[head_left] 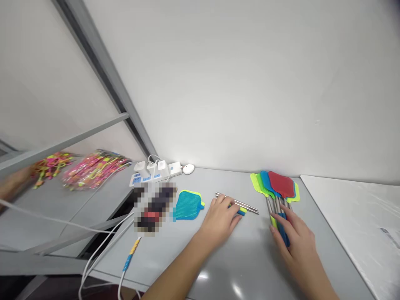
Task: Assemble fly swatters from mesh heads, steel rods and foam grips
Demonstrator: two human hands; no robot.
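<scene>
My left hand (221, 216) is closed over blue and yellow-green handles (242, 211) lying on the grey table (240, 254). Thin metal rods (250, 207) lie just beyond its fingers. To its left are a blue fly swatter head (188, 205) and a yellow-green one mostly hidden beneath it. My right hand (295, 235) is wrapped round the handles of a bundle of fly swatters (283, 183). Their red, blue, green and yellow heads fan out toward the wall, and blue and green grips show between thumb and fingers.
A blurred-out object (156, 208) lies left of the swatter heads. Behind it stand a power strip (146, 179) with plugs and a white round device (188, 168). White cables (103, 246) hang at left. Another person's arm (14, 183) reaches toward colourful items (53, 166). White sheeting (353, 208) lies right.
</scene>
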